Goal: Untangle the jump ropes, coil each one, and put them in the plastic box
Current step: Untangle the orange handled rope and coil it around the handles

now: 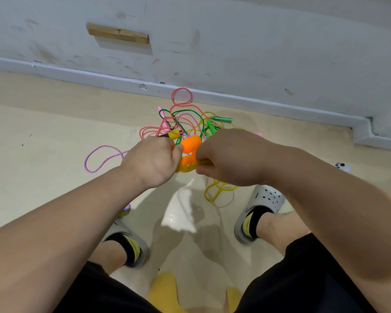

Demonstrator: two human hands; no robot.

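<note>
A tangle of jump ropes lies on the floor by the wall: pink, green, yellow and purple cords mixed together. My left hand and my right hand are held together above it. Between them are two orange handles and a bunch of yellow rope. Both hands curl round this bundle; which hand holds which part is partly hidden. A loop of yellow rope hangs below my right hand. A green handle lies at the back of the pile. No plastic box is in view.
The white wall and its skirting run just behind the pile. My two feet in grey clogs stand on the beige floor. A purple rope loop lies to the left. A yellow object is at the bottom edge.
</note>
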